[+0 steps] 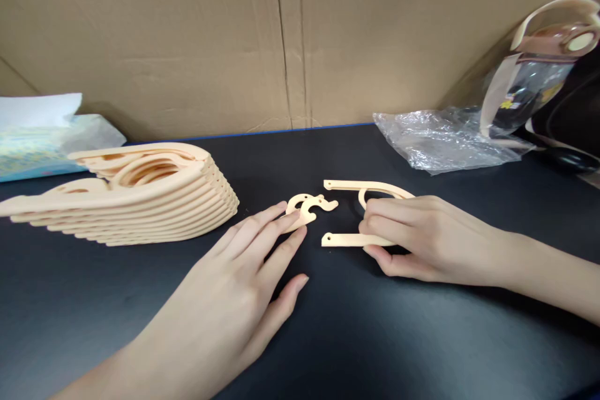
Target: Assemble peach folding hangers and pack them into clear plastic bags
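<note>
My left hand [234,287] lies flat on the black table [328,337], fingers stretched out, with the fingertips resting on a small peach plastic hook piece [312,205]. My right hand [417,239] is closed round the bend of a U-shaped peach plastic arm piece [349,212], whose two arms point left toward the hook piece. The hook piece and the U-shaped piece lie close together, a small gap between them.
A fanned stack of several peach plastic pieces [140,203] sits at the left. Behind it lies a tissue pack [42,134]. A crumpled clear plastic bag [440,137] and a packaged item [544,75] are at the back right. A cardboard wall [281,37] closes the back.
</note>
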### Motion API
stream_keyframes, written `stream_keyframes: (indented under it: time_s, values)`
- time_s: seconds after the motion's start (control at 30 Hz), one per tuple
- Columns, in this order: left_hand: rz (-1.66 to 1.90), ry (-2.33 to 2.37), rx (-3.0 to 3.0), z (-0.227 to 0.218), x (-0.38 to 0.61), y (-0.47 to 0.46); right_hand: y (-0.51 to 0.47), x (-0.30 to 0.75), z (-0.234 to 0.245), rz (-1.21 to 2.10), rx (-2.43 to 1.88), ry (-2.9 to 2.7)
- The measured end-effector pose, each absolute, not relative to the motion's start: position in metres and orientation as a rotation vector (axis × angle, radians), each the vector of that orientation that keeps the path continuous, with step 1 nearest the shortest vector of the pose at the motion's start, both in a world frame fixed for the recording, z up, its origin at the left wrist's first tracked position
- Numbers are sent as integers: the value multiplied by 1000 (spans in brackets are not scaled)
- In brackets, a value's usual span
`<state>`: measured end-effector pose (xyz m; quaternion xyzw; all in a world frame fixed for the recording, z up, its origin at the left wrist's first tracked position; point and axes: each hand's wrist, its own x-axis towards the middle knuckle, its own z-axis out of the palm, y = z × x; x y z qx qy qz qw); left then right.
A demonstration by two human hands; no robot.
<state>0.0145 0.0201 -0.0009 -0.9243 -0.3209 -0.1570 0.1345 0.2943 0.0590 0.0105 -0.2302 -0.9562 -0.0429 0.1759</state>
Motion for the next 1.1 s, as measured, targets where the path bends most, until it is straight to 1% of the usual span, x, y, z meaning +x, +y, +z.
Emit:
stream_keyframes:
  time_s: [0.4, 0.73, 0.87, 1.1]
  values:
    - [-582, -806, -2696, 1, 16, 17, 59, 295, 8, -194, -652, -2701]
    - [-584, -853, -2754, 2, 14, 20, 57, 297, 7, -162, -711, -2686]
    - [-605, -848, -2740, 1, 16, 18, 57, 297, 7, -92, -725, -2692]
    - [-557, -801, -2697, 2, 11, 16, 57, 297, 14, 175, -681, -2694]
